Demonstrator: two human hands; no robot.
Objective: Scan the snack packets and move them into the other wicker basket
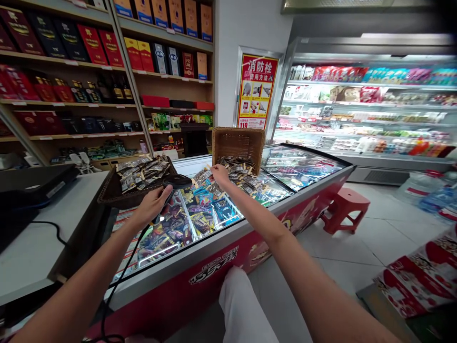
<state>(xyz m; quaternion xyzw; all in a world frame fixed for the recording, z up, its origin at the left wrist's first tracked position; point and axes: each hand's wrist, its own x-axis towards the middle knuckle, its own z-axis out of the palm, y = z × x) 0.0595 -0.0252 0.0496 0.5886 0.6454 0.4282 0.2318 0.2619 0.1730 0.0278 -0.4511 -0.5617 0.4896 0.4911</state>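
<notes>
My left hand is wrapped around the handle of a black barcode scanner, whose cable hangs down in front of the freezer. The scanner head points right, over the freezer's glass lid. My right hand is closed at the fingertips on a small packet, in front of a brown wicker basket. That basket lies tipped on its side with its mouth towards me, and small packets spill from it onto the glass. Left of the scanner, a second dark basket holds more packets.
Under the glass of the chest freezer lie colourful ice cream packs. A white counter with a black device stands at left. At right are a red stool, water bottles and stacked cartons.
</notes>
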